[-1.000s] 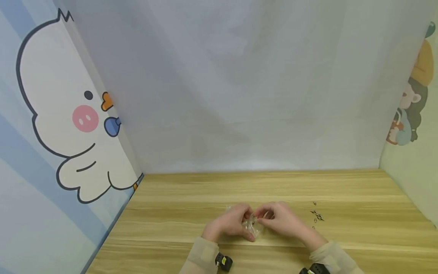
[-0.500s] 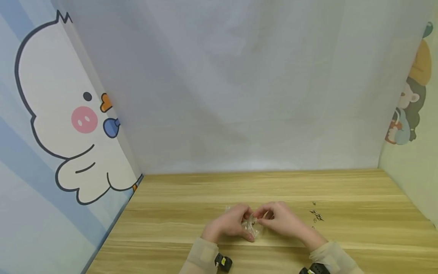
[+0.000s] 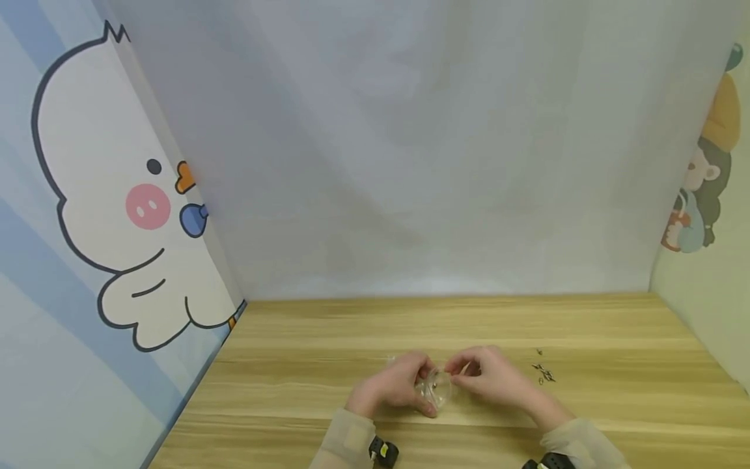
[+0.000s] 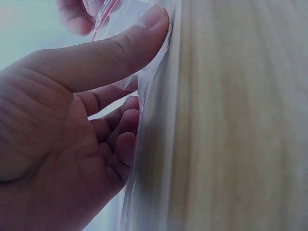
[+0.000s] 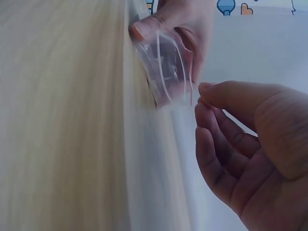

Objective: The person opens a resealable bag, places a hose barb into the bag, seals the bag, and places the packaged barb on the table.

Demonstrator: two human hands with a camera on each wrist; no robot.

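Observation:
My left hand grips a small clear zip bag just over the table, its thumb along the near side. The bag's mouth, with white and red seal lines, gapes toward my right hand, and a small dark metal piece shows in it. My right hand has thumb and forefinger tips together right at the bag's rim, other fingers curled; I cannot tell whether they pinch anything. To its right lie several small metal pieces, pointed and screw-like.
The wood-grain table reaches back to a pale grey curtain. Side walls carry cartoon prints, a white duck at left and a girl at right. A scrap of clear plastic shows just behind my left hand.
My right hand has shifted slightly right, and the bag's mouth has spread wider and rounder. The left hand has kept its place. The lowest loose metal piece no longer shows beside my right forearm.

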